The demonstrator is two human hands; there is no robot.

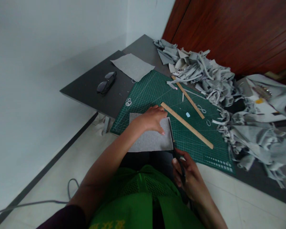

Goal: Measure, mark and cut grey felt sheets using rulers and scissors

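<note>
A grey piece of fabric (145,140) lies at the near edge of the green cutting mat (147,90). Pressed down on its upper part is my left hand (153,119), open, with the thumb spread from the fingers. My right hand (189,173) is closed around the black handles of a pair of scissors (181,168). Their dark blades run along the right edge of the fabric, pointing away from me; whether they are parted is hard to make out. A wooden ruler (187,125) rests on the mat just right of my left hand.
Another wooden ruler (189,98) lies farther back. Dark glasses (106,83) and a second grey fabric piece (133,66) are on the dark table (85,89). Heaped fabric scraps (200,70) line the back and right, beside a white bag (274,92). A cable (45,201) crosses the floor.
</note>
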